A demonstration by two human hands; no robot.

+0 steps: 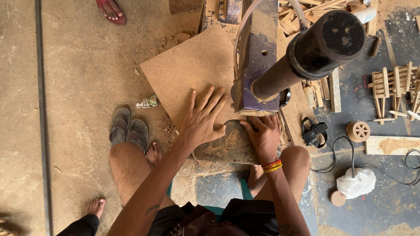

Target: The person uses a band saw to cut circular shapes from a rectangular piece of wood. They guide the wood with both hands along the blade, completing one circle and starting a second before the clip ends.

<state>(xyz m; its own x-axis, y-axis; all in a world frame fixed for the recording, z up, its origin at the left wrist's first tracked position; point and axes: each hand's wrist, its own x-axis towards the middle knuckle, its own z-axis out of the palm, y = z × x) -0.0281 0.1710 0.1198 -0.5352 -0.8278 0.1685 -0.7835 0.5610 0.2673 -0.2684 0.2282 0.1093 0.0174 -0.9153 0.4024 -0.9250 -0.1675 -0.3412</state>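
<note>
Left hand (202, 119) is spread wide and flat, pressing down on a brown fibreboard sheet (188, 70) that lies on the saw table (229, 146). Right hand (264, 135) grips the sheet's near edge, fingers curled, right below the purple machine arm (258, 65). Grey sandals (128, 126) sit on the dusty floor to the left.

The board (192, 72) lies on the machine table (232, 146), left of the machine's arm (256, 65). The left hand (202, 120) lies flat on the board; the right hand (264, 135) is just right of it (under the arm). Sandals (128, 126) lie left; a wheel (358, 131) lies right.
</note>
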